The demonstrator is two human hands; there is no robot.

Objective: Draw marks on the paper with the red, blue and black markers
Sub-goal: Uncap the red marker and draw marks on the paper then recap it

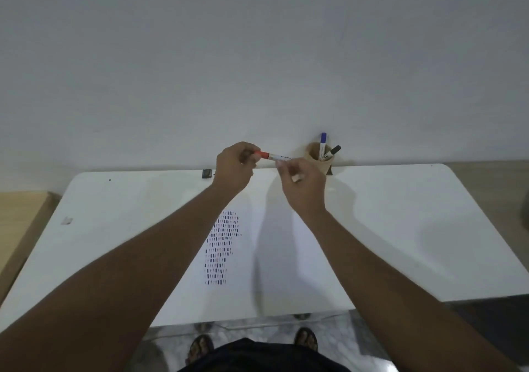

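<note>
Both hands hold the red marker [272, 156] level in the air above the table's far edge. My left hand [234, 165] grips its red cap end, and my right hand [303, 182] pinches the white barrel. Below my arms, the paper [274, 257] lies on the white table [400, 214] and carries several rows of short red, blue and black marks [221, 248]. The blue marker [323, 142] and the black marker [332, 152] stand in a tan cup [315, 156] at the table's far edge, just right of my hands.
A small dark object [206, 173] lies at the table's far edge, left of my left hand. A plain wall rises right behind the table. A wooden surface [20, 219] adjoins the table on the left. My sandalled feet [252, 343] show below the near edge.
</note>
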